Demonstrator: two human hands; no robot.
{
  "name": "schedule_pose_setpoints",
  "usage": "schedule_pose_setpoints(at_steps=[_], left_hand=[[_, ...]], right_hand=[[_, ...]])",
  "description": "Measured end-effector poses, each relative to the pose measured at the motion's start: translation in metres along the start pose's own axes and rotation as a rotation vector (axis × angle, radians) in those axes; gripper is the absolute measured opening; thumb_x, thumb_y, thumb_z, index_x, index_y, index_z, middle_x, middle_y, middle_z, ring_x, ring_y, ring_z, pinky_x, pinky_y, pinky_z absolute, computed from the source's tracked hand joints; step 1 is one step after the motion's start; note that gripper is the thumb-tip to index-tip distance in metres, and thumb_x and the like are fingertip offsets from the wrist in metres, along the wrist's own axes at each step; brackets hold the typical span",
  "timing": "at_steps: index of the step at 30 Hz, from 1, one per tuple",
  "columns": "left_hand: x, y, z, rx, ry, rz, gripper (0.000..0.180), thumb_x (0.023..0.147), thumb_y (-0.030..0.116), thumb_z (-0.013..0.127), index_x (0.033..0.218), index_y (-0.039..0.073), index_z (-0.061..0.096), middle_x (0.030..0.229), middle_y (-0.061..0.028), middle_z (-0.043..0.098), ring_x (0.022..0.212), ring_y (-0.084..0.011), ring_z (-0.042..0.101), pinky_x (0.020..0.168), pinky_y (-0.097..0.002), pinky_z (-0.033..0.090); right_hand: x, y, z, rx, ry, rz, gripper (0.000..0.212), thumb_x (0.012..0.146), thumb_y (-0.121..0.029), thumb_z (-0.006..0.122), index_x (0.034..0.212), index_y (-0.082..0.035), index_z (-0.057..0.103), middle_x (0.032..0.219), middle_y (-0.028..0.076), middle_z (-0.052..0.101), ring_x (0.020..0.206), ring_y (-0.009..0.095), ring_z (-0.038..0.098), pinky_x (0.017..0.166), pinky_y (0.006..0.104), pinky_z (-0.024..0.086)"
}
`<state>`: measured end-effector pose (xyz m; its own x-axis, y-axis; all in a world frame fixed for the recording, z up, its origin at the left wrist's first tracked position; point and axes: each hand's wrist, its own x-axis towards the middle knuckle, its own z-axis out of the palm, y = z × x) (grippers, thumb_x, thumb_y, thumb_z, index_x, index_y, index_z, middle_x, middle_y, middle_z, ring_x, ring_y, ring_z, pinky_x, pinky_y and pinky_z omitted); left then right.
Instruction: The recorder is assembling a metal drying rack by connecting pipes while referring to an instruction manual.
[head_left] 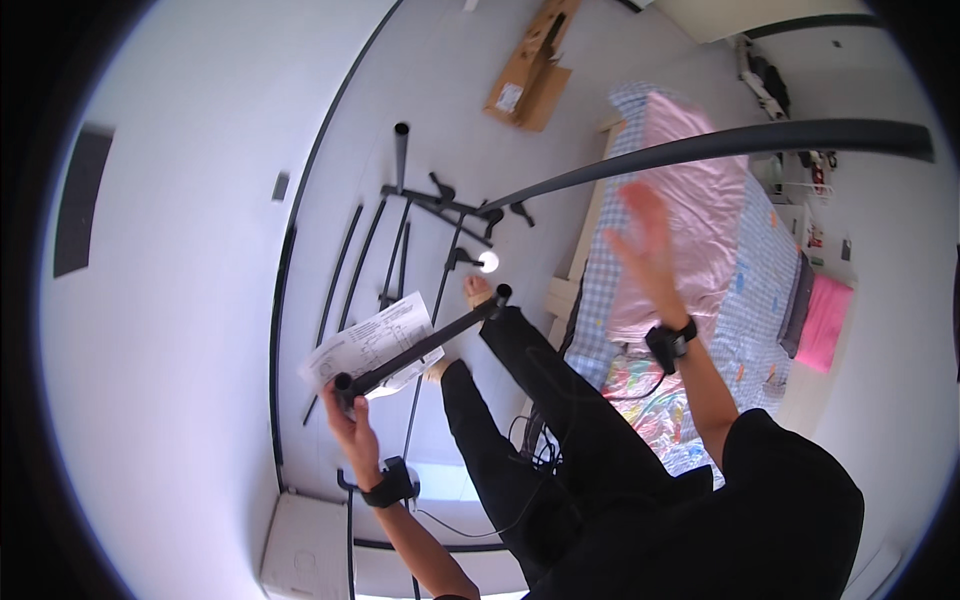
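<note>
My left hand (pixel 352 432) is closed round one end of a black metal crossbar (pixel 425 347), which has a short open tube at each end. A printed instruction sheet (pixel 385 338) shows behind that bar; I cannot tell if the same hand also holds it. Raised on the other side, my right hand (pixel 645 240) is a little blurred, with fingers spread and nothing in them. Nearest to it, a tall black pole (pixel 700 148) rises from a black tube frame (pixel 440 203) on the floor. A dark band with a small device sits on each wrist.
Loose black rods (pixel 340 270) lie on the floor beside the left wall. An opened cardboard box (pixel 530 80) lies at the far end. To the right stands a bed with a pink cover (pixel 690 200) and checked sheet. Dark cables (pixel 545 455) lie between my legs and the bed.
</note>
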<state>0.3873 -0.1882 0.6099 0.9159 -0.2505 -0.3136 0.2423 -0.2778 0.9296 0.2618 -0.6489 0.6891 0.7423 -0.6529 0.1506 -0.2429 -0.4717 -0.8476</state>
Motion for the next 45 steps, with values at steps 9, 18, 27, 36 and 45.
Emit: schedule_pose_setpoints(at_steps=[9, 18, 27, 36, 45], left_hand=[[-0.087, -0.060, 0.002, 0.554, -0.042, -0.097, 0.038, 0.086, -0.005, 0.063, 0.121, -0.001, 0.050, 0.110, -0.0232, 0.057, 0.103, -0.0434, 0.060, 0.086, -0.0449, 0.049], [-0.125, -0.070, 0.028, 0.489, 0.140, -0.244, 0.036, 0.087, -0.003, 0.063, 0.120, -0.001, 0.049, 0.112, -0.0235, 0.059, 0.102, -0.0445, 0.061, 0.084, -0.0469, 0.050], [-0.142, -0.117, 0.080, 0.201, 0.417, -0.284, 0.033, 0.089, 0.001, 0.066, 0.119, -0.002, 0.053, 0.104, -0.0230, 0.064, 0.096, -0.0374, 0.065, 0.083, -0.0404, 0.051], [-0.164, -0.266, 0.113, -0.207, 0.585, -0.205, 0.037, 0.096, 0.017, 0.065, 0.125, -0.002, 0.049, 0.107, -0.0085, 0.056, 0.098, -0.0136, 0.048, 0.089, -0.0277, 0.043], [-0.227, -0.220, 0.176, -0.270, 1.160, 0.163, 0.031, 0.101, 0.022, 0.060, 0.115, -0.003, 0.049, 0.105, -0.0054, 0.057, 0.096, -0.0126, 0.054, 0.086, -0.0286, 0.047]], right_hand=[[0.077, -0.042, 0.053, 0.836, 0.082, -0.063, 0.029, 0.098, -0.014, 0.056, 0.073, -0.006, 0.044, 0.070, 0.003, 0.050, 0.063, 0.013, 0.048, 0.064, 0.0309, 0.042], [0.107, -0.024, 0.051, 0.619, 0.135, 0.019, 0.043, 0.095, -0.022, 0.042, 0.060, -0.015, 0.019, 0.051, -0.002, 0.018, 0.047, 0.011, 0.017, 0.051, 0.0316, 0.021], [0.076, -0.036, 0.051, 0.447, 0.159, -0.095, 0.044, 0.095, -0.027, 0.044, 0.058, -0.015, 0.023, 0.053, -0.002, 0.019, 0.048, 0.012, 0.022, 0.050, 0.0301, 0.022], [0.095, 0.059, 0.068, 0.733, -0.111, 0.069, 0.037, 0.099, -0.020, 0.046, 0.066, -0.016, 0.030, 0.061, -0.001, 0.022, 0.054, 0.012, 0.024, 0.055, 0.0302, 0.023], [0.070, 0.098, 0.148, 0.907, -0.783, -0.218, 0.040, 0.096, -0.021, 0.062, 0.062, -0.017, 0.042, 0.057, -0.007, 0.029, 0.050, 0.007, 0.027, 0.049, 0.0273, 0.021]])
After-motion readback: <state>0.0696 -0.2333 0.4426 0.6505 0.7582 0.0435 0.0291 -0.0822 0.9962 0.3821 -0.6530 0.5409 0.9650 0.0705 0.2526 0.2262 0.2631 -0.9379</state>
